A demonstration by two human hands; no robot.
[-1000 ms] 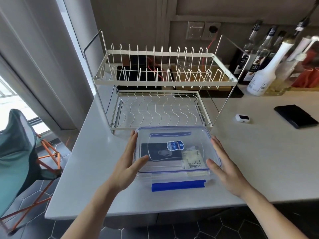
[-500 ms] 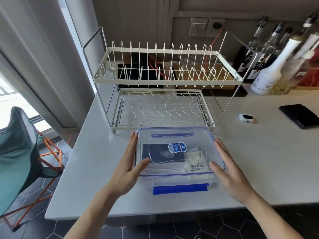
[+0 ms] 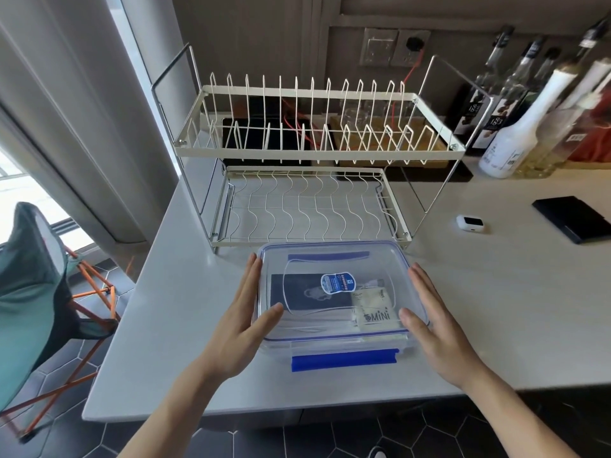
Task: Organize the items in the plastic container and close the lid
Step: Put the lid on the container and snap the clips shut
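From your head camera, you've got the two-tier wire dish rack (image 3: 310, 160) standing right behind your work, its lower shelf just beyond the far edge of the box, so that's what crowds you at the back. Off to your right on the pale countertop (image 3: 496, 292) sit a small white device (image 3: 470, 223) and a flat black case (image 3: 572, 218), both well apart from your hands, and a row of bottles (image 3: 515, 127) lines the wall behind them, the white one nearest. To your left, past the counter's edge, a green folding chair (image 3: 29, 309) with orange legs stands on the dark tiled floor. Now the main event: the clear plastic container (image 3: 337, 299) rests near the counter's front edge, straight ahead of you, with its blue-rimmed lid (image 3: 330, 259) lying on top. The blue front latch (image 3: 344, 358) sticks out flat toward you, not folded up. Through the lid you can see a dark packet (image 3: 297, 292) on the left and a pale pouch (image 3: 375, 312) marked "MINI" on the right, and a blue-and-white sticker on the lid. Your left hand (image 3: 244, 322) lies flat along the box's left side, fingers straight, thumb over the lid's corner. Your right hand (image 3: 433, 325) mirrors it on the right side, fingers extended, thumb near the rim.
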